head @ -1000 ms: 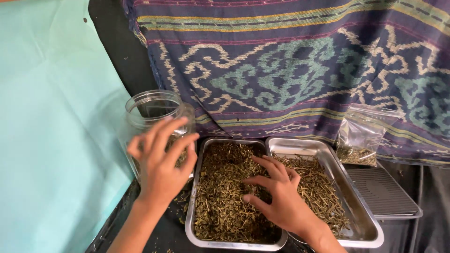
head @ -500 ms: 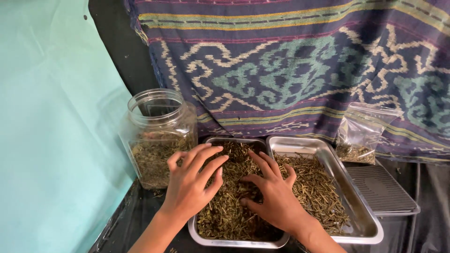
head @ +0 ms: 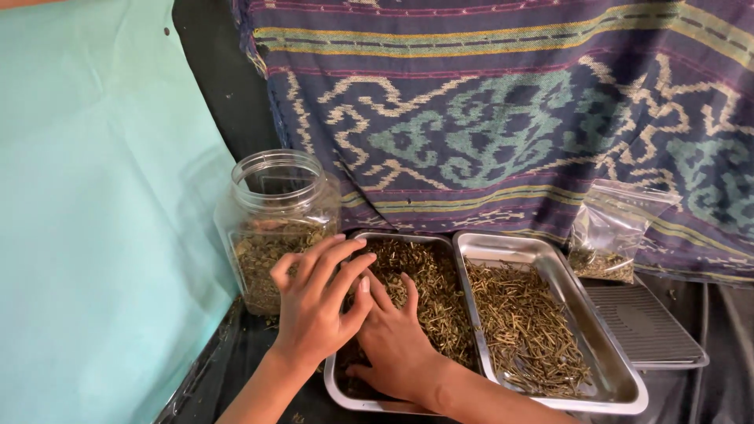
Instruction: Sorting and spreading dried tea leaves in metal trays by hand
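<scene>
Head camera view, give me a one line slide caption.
Both hands, left hand and right hand, gather dried herbs in the left metal tray beside a clear jar.

The left hand [head: 314,306] lies palm down with its fingers [head: 334,259] spread and pointing toward one o'clock, its forearm running back toward seven o'clock. The right hand [head: 397,345] lies flat, palm down, fingers splayed toward twelve o'clock, partly beneath the left hand's fingers, forearm trailing toward four o'clock.
</scene>
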